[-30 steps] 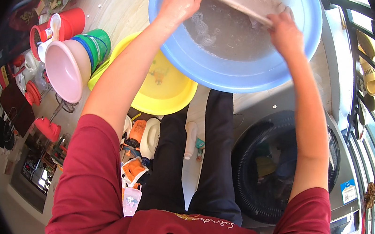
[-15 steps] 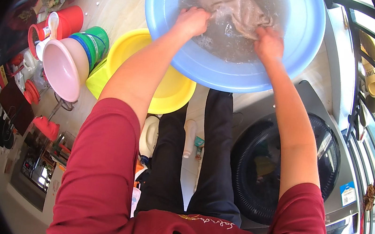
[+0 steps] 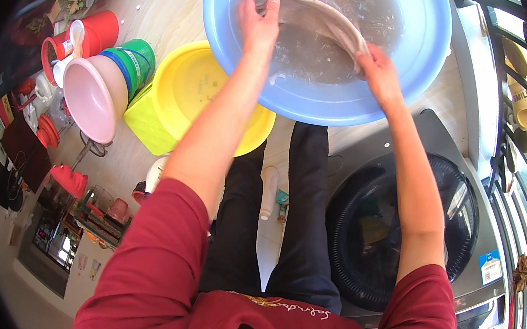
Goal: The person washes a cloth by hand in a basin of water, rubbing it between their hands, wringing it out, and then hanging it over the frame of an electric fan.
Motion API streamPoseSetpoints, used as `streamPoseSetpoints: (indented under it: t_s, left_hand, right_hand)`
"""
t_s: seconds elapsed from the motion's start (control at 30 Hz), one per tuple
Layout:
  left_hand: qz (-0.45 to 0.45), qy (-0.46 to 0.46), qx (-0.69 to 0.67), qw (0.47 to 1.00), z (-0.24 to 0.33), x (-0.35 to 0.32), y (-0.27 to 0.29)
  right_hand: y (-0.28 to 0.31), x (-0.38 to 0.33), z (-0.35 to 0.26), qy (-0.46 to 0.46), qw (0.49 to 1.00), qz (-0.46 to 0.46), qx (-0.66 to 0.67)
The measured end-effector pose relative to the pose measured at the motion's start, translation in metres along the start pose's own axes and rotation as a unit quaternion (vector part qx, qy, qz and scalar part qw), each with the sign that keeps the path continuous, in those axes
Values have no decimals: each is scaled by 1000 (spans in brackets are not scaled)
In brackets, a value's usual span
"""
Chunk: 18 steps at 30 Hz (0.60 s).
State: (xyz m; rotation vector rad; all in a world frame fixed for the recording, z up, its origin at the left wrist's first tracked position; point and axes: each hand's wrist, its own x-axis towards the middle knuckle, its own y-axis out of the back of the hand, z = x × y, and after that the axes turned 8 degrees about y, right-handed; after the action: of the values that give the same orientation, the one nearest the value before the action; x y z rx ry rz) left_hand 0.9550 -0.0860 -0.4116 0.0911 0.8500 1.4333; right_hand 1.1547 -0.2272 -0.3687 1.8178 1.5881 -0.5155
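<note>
A: Where does the pale cloth (image 3: 328, 20) lie?

B: Near the top of the frame, right of centre, at the grey water (image 3: 317, 60) inside the blue basin (image 3: 324, 109). It spans the gap between the left hand (image 3: 260, 26) and the right hand (image 3: 379, 76)

A: Which way does its long axis run?

B: On a slant: from the left fingertips, higher in the frame, down to the right fingertips, lower and further right. Its edge bows toward the top of the frame between those 2 ends

A: So which hand is nearer?

B: Neither, since each is at 1 end. From the left fingers the cloth runs off rightward; from the right fingers, up and leftward

A: And how do the fingers stand?

B: Left thumb and fingers are slightly parted, with the cloth's edge caught between them. The right ones pinch the lower end more tightly, though some fingertips are hidden

A: Anything close by?

B: The yellow basin (image 3: 174, 73), left of centre, partly behind the left forearm (image 3: 214, 131)
</note>
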Motion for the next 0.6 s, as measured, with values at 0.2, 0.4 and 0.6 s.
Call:
streamPoseSetpoints:
  t_s: [0.2,0.4,0.6]
  left_hand:
    - [-334,305,-562,692,34,-71,-10]
    - [-377,303,-586,649,36,-60,9]
    - [-397,219,-620,640,60,-64,20]
  right_hand:
    - [-66,-77,-82,268,933,21,-241]
    - [-61,-96,-69,164,980,11,-112]
    - [-31,-31,-26,159,968,179,79]
